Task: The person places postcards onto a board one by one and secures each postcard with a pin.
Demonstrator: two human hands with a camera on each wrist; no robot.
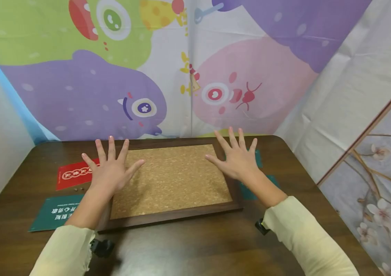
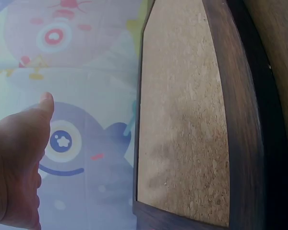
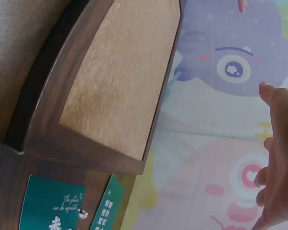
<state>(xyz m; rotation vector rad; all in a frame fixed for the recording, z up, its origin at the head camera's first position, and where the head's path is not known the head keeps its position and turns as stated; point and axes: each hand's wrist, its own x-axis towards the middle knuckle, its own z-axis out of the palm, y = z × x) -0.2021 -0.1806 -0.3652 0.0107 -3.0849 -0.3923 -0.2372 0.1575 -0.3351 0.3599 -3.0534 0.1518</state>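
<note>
Head view: left hand (image 1: 109, 172) and right hand (image 1: 238, 163) hover, fingers spread apart, over the ends of the board (image 1: 171, 180) on the table (image 1: 167, 253); a sweep could scatter the bits (image 1: 82, 188) by the red card (image 1: 74, 174). Left wrist view: the frame (image 2: 242, 105) might snag fingers. Right wrist view: sliding the board could shove the green cards (image 3: 43, 196).

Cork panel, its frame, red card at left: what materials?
Cork panel: looks like real cork, matte; speckled tan granules.
Frame: dark brown wood or wood-look laminate; grain streaks show.
Red card: probably printed card stock, thin and flat; finish unclear.
</note>
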